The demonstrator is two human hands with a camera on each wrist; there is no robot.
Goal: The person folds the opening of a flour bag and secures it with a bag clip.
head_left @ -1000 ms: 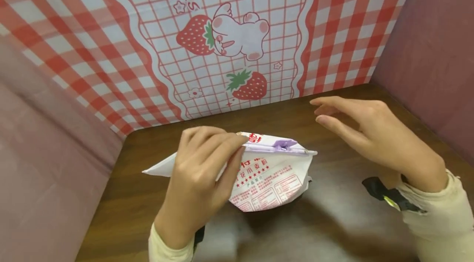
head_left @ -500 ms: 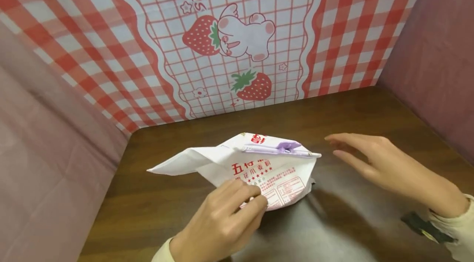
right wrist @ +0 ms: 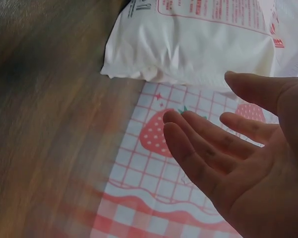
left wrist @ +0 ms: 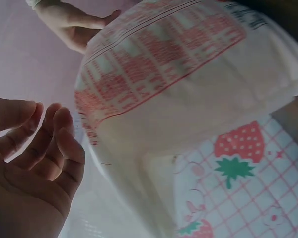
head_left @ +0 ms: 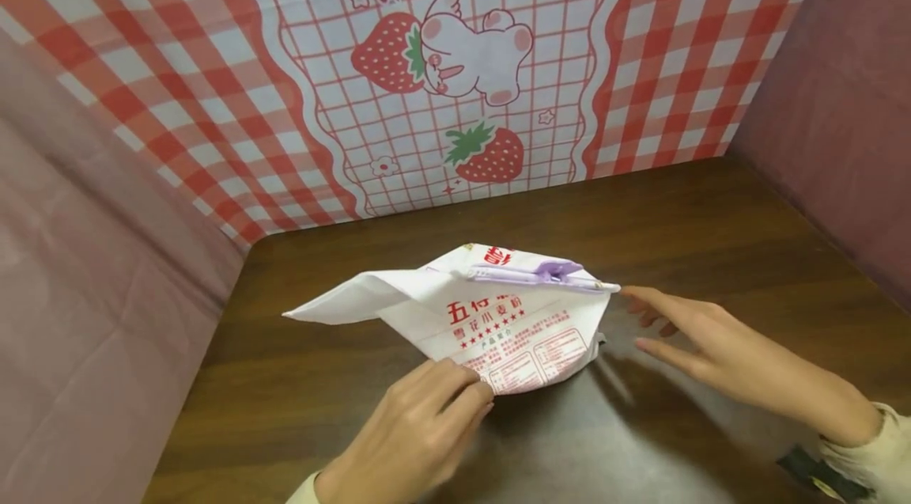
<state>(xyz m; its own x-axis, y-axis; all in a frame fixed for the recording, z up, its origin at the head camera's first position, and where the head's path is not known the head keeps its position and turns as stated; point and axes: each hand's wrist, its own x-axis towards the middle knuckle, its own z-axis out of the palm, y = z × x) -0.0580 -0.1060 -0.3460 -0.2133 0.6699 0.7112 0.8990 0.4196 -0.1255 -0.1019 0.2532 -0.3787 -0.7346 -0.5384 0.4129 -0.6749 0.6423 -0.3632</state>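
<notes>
A white flour bag [head_left: 523, 330] with red Chinese print stands on the brown table [head_left: 299, 409]. Its top is folded over, and a purple bag clip [head_left: 508, 276] lies along the fold. A loose white flap [head_left: 356, 300] of the bag juts out to the left. My left hand [head_left: 420, 429] is at the bag's lower left front, its fingers loosely bent; the left wrist view shows nothing in its grasp. Beside the bag's right end, my right hand [head_left: 719, 358] hovers with relaxed, spread fingers. Whether its fingertips touch the clip's end cannot be told.
Behind the table hangs a red-and-white checked cloth [head_left: 662, 53] with strawberry pictures. Pink cloth walls [head_left: 92, 290] close in the left and right sides. A dark strap [head_left: 818, 472] sits at my right wrist.
My left hand has let go of the bag's folded top and come down to its lower front. My right hand has lowered towards the bag's right end. The bag stays put.
</notes>
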